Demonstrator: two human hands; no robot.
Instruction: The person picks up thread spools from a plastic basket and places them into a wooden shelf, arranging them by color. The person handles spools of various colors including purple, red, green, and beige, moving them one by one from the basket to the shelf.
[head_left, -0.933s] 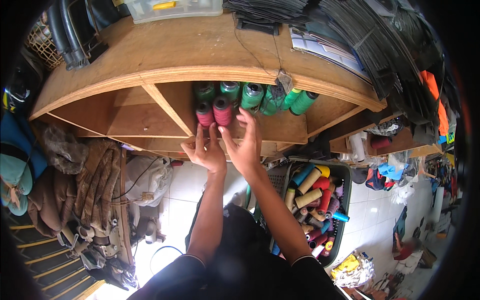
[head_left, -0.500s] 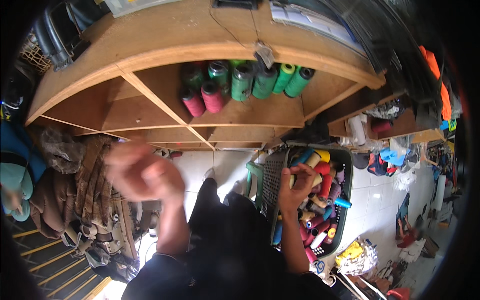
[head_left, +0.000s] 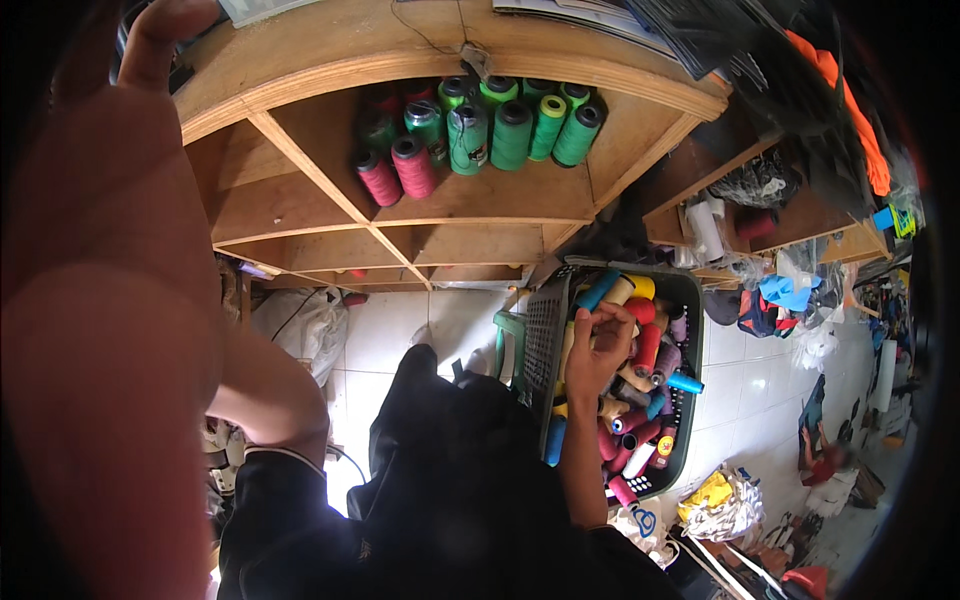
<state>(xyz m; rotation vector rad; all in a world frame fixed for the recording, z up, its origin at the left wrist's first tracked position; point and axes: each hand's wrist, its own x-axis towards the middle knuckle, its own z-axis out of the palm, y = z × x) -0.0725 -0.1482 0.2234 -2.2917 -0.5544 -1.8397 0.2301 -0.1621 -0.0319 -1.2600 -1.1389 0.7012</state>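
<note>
My left hand (head_left: pixel 110 240) is raised very close to the camera and fills the left side, large and blurred. Its visible fingers are apart and hold nothing that I can see. My right hand (head_left: pixel 602 345) is over a dark green plastic basket (head_left: pixel 697 400) heaped with thread spools of many colours. Its fingers are bent inward and closed; whatever lies within them is hidden. Just beyond the fingertips are a cream thread spool (head_left: pixel 620 291) and a blue thread spool (head_left: pixel 598 290). A bright blue spool (head_left: pixel 685 383) pokes out at the basket's right side.
Ahead stands a wooden shelf unit (head_left: pixel 400 75); one compartment holds green thread cones (head_left: pixel 511 135) and pink thread cones (head_left: pixel 413 167). A green stool (head_left: pixel 510 325) is left of the basket. A plastic-wrapped bundle (head_left: pixel 720 505) lies on the white tiled floor (head_left: pixel 735 400).
My left hand has risen from in front of the shelf to right before the camera. My right hand stays over the basket, its fingers drawn in more. The view has shifted slightly.
</note>
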